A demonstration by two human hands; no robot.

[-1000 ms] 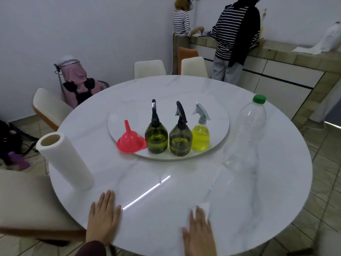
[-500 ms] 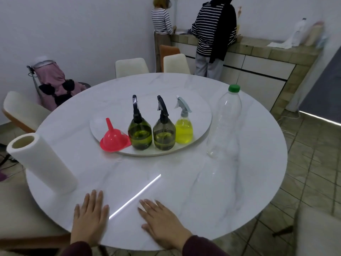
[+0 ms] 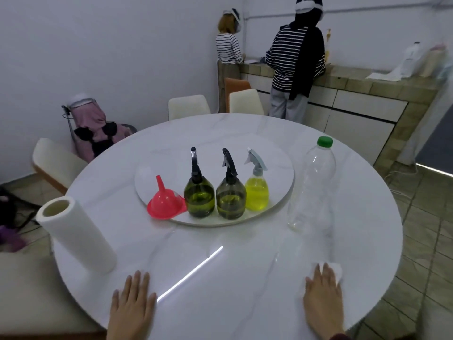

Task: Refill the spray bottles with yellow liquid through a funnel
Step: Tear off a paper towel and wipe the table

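Three spray bottles stand in a row on a white turntable [image 3: 277, 168]: two dark ones [image 3: 199, 197] [image 3: 231, 200] holding yellow liquid and a clear one [image 3: 256, 193] full of bright yellow. A red funnel [image 3: 165, 202] lies mouth down left of them. A tall clear plastic bottle [image 3: 313, 187] with a green cap stands to the right, looking nearly empty. My left hand [image 3: 132, 305] rests flat on the round white table [image 3: 245, 266] near its front edge. My right hand [image 3: 322, 300] presses a white tissue [image 3: 337, 269] against the tabletop at the front right.
A paper towel roll [image 3: 76, 236] stands at the table's left edge. Cream chairs [image 3: 188, 106] ring the table. Two people [image 3: 296, 60] in striped tops stand at a tiled counter [image 3: 355, 94] behind. A pink bag [image 3: 93, 128] sits by the left wall.
My right hand has slid with the tissue from the table's front middle out to the front right. My left hand stays flat in place. The view has shifted.
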